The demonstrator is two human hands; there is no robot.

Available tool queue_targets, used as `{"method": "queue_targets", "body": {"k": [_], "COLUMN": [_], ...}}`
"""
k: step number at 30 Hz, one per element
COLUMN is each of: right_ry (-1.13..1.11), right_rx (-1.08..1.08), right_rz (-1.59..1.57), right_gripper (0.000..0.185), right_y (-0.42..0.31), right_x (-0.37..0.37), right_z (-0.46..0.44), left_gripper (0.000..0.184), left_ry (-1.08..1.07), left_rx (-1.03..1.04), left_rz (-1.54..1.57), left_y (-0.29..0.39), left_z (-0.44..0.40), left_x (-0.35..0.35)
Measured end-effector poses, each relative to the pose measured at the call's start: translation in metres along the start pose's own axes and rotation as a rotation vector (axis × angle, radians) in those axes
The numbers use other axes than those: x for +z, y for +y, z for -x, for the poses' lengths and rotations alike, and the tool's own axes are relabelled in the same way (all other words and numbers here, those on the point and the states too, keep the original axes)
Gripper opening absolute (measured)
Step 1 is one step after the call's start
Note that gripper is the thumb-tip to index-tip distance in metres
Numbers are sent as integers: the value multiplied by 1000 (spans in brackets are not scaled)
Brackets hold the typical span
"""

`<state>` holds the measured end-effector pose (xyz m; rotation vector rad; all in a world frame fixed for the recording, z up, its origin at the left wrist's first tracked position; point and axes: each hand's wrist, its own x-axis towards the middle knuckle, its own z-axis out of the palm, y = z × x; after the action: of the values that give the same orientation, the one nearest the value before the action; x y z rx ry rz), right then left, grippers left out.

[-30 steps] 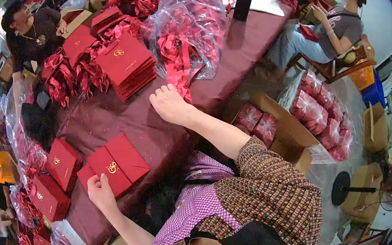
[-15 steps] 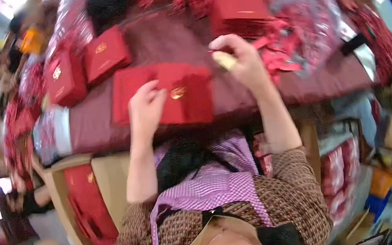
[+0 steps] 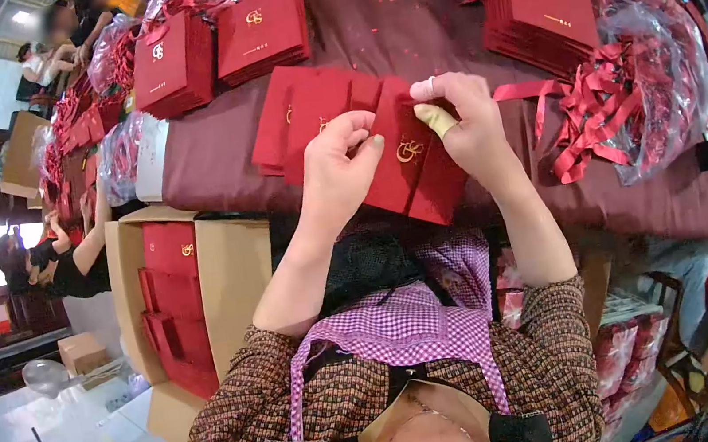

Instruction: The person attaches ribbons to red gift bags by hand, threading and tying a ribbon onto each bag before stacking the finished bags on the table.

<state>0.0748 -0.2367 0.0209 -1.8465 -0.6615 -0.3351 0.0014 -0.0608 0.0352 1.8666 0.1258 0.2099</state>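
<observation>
Several flat red paper bags with gold lettering lie overlapping in front of me; the top red bag (image 3: 396, 181) is slightly turned. My left hand (image 3: 338, 168) is over its left side, fingers curled and thumb drawn toward them; whatever they pinch is hidden. At the bag's upper edge is my right hand (image 3: 468, 121), thumb and index finger closed together at the tips. What lies between them is too small to make out. A yellow finger cover (image 3: 436, 119) is on the right thumb. Beside this hand, a red ribbon (image 3: 529, 91) stretches toward the ribbon pile.
Stacks of red bags (image 3: 173, 70) stand at the back left, another stack (image 3: 536, 9) at the back right. Loose red ribbons (image 3: 595, 118) spill from a clear plastic bag (image 3: 662, 82). An open cardboard box (image 3: 232, 282) holds red bags below the table's left edge. Other people sit far left.
My right hand has come down from above the table to the top bag's upper edge. My left hand remains over the bags, its fingers curled. The top bag now lies at a slant; the view has shifted.
</observation>
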Motion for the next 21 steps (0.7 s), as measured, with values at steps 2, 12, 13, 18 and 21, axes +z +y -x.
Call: {"method": "queue_targets", "body": {"k": [2,12,13,18,21], "right_ry": [83,100,101,84,168], "right_rx": [-205,-67,-67,-70,-13], "right_rz": [214,-115,-117,-176,-184], "right_gripper": [20,19,19,19,19], "right_y": [2,2,3,3,2], "right_x": [-2,1,2,3,0], "right_z": [-2,-1,0,1,2], "left_gripper": [16,33,35,33,31], "left_ry": [23,-110,-79,-52,-3], "left_rx": [27,-98,-115,-106,-97], "left_rz": [30,271,228,216,187], "left_y": [1,7,1,0,5], "left_z": [0,-4,-4,-5,-4], "left_x": [2,4,5,10,12]}}
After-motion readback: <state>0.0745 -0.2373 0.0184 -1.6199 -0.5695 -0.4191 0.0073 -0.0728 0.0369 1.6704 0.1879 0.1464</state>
